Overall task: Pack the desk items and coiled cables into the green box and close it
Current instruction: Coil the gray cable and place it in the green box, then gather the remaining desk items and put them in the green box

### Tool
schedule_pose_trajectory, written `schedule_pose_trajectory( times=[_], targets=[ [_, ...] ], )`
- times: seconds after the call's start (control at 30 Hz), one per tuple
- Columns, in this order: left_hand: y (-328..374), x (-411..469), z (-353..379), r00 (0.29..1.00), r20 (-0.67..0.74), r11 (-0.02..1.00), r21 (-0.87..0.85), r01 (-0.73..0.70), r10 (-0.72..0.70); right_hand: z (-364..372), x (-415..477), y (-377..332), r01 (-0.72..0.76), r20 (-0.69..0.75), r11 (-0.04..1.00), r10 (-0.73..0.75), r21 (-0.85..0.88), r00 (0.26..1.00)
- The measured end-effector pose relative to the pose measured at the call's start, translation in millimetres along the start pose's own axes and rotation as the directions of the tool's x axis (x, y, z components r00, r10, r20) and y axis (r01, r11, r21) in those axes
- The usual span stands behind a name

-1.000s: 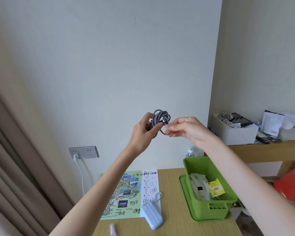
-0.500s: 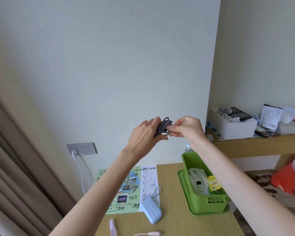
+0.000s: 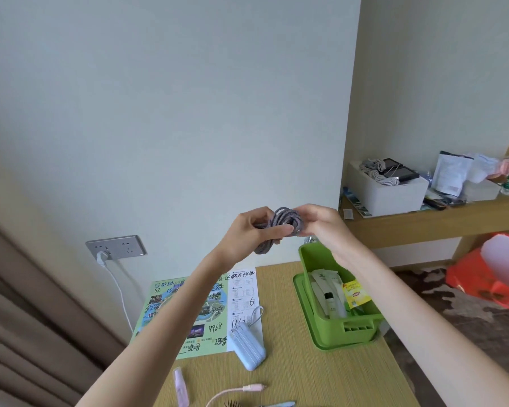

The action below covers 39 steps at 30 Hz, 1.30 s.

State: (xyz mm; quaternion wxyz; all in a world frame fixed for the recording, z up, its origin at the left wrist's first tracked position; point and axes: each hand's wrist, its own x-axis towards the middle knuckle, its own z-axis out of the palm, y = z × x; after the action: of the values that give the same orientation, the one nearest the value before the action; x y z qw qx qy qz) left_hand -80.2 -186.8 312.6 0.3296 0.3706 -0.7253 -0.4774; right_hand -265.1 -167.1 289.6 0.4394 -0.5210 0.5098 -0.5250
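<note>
My left hand (image 3: 254, 229) grips a coiled grey cable (image 3: 285, 221) held up in front of the wall, with a loose loop hanging below the fingers. My right hand (image 3: 321, 223) pinches the coil's right side. Below and to the right, the green box (image 3: 353, 327) stands open on the desk on top of its green lid (image 3: 301, 301). Sachets, a small tube and a yellow tea bag (image 3: 354, 292) lie inside the box.
On the wooden desk (image 3: 306, 374) lie a printed map sheet (image 3: 171, 306), a light blue power bank (image 3: 247, 345), a pink pen-shaped item (image 3: 181, 389) and a pink cable (image 3: 232, 392). A wall socket (image 3: 116, 246) holds a white plug. A shelf (image 3: 435, 221) at right carries a white box (image 3: 391, 190).
Both hands with the coil have come lower, towards the desk and the box. The coil has turned from facing me to lying flatter between the hands.
</note>
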Motion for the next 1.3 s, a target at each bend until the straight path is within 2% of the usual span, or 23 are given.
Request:
schedule_pose_trajectory(
  times=[0.1, 0.27, 0.37, 0.57, 0.67, 0.73, 0.83, 0.87, 0.93, 1.07, 1.13, 1.2, 1.3],
  targets=[
    [-8, 8, 4, 0.991, 0.071, 0.988, -0.093, 0.119, -0.113, -11, 3, 24, -0.002, 0.164, 1.000, -0.001, 0.022, 0.987],
    [-38, 28, 10, 0.946, 0.079, 0.944, -0.078, 0.321, -0.315, -27, 12, 59, -0.002, 0.217, 1.000, -0.004, 0.029, 0.976],
    [-57, 41, 18, 0.917, 0.101, 0.916, -0.071, 0.395, -0.387, -35, 18, 78, -0.027, 0.241, 1.000, 0.028, -0.009, 0.970],
    [-92, 61, 49, 0.912, 0.195, 0.923, -0.065, 0.380, -0.362, -61, 32, 111, 0.043, 0.161, 0.972, -0.005, -0.231, 0.987],
    [-109, 72, 63, 0.893, 0.244, 0.924, 0.040, 0.381, -0.378, -92, 39, 126, 0.045, 0.181, 0.906, 0.035, -0.421, 0.983],
    [-122, 83, 77, 0.906, 0.249, 0.938, 0.147, 0.313, -0.341, -113, 43, 135, 0.044, 0.166, 0.855, 0.050, -0.517, 0.985],
    [-139, 99, 106, 0.944, 0.287, 0.933, 0.356, 0.054, -0.164, -137, 45, 147, 0.031, 0.121, 0.770, 0.061, -0.637, 0.991],
    [-144, 103, 116, 0.940, 0.324, 0.902, 0.430, -0.042, -0.111, -145, 45, 152, 0.025, 0.101, 0.730, 0.060, -0.683, 0.993],
    [-158, 107, 136, 0.907, 0.418, 0.864, 0.471, -0.177, -0.042, -162, 41, 160, -0.007, 0.061, 0.647, 0.082, -0.763, 0.995],
    [-181, 107, 169, 0.853, 0.514, 0.740, 0.539, -0.402, 0.088, -179, 25, 170, 0.048, 0.073, 0.371, 0.054, -0.927, 0.996],
    [-187, 107, 181, 0.844, 0.531, 0.677, 0.596, -0.432, 0.071, -173, 17, 175, 0.130, 0.147, 0.266, 0.044, -0.955, 0.988],
    [-192, 106, 191, 0.820, 0.570, 0.642, 0.644, -0.415, -0.042, -163, 11, 182, 0.185, 0.201, 0.186, 0.074, -0.965, 0.977],
    [-201, 101, 201, 0.797, 0.582, 0.606, 0.695, -0.387, -0.158, -153, -1, 197, 0.214, 0.231, 0.145, 0.120, -0.966, 0.965]
  ],
)
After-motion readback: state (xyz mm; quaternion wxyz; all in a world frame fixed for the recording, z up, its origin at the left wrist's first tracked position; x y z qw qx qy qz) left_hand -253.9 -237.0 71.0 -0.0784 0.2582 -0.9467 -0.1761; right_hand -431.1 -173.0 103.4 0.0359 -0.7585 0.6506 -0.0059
